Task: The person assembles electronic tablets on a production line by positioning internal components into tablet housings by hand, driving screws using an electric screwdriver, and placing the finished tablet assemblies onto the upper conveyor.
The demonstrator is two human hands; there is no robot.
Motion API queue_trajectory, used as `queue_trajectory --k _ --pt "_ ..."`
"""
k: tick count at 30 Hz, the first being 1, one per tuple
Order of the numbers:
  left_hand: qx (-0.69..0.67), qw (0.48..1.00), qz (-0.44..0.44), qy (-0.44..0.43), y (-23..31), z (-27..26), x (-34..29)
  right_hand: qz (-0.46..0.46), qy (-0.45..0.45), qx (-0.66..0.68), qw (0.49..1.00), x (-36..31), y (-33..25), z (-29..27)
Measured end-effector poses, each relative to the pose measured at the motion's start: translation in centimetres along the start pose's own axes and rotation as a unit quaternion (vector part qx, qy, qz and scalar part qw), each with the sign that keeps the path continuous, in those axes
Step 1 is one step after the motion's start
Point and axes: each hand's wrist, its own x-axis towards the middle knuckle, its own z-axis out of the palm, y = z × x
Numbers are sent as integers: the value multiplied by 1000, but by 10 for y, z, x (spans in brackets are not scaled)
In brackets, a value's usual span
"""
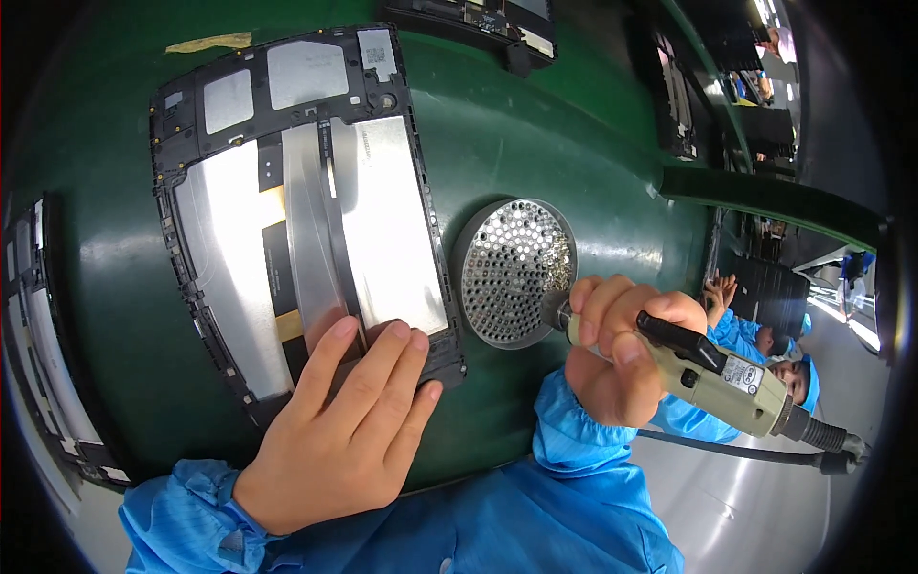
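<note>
An opened tablet chassis (392, 220), with silver battery panels in a black frame, lies on the green work mat. My left hand (335, 445) rests flat across its near end, fingers stretched out over the battery edge and black frame. Wrapped round an olive-green electric screwdriver (712, 387) with a black lever, my right hand (622, 349) keeps the tool tilted. The driver's nose points at the right rim of a round metal screw tray (497, 320) full of small holes. Small screws (557, 263) are heaped at the tray's right side. The bit's tip is hidden.
Another tablet chassis (48, 354) lies at the left edge, and part of one (478, 24) at the far side. A green bar (775, 201) runs along the right. Beyond it, a co-worker in blue (732, 330) sits. A cable (851, 448) trails from the screwdriver.
</note>
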Motion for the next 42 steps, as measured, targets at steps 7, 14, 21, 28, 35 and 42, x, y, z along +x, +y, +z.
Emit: queue_trajectory --k 7,14,21,28,35,42 --pt "-53 997 28 49 -4 6 -3 -12 -52 -5 999 -9 -48 7" --pt "-68 992 8 105 -2 11 -8 31 -119 66 990 -24 -42 53" --pt "-70 993 14 92 -7 10 -12 30 -168 23 985 -26 -31 60" --pt "-53 995 19 88 -8 7 -17 18 -196 -8 980 -24 -31 67" --pt "-43 996 25 78 -7 5 -17 23 -167 61 984 -23 -29 67" --pt "-1 991 53 119 -14 32 12 -20 -97 42 994 -11 -28 13"
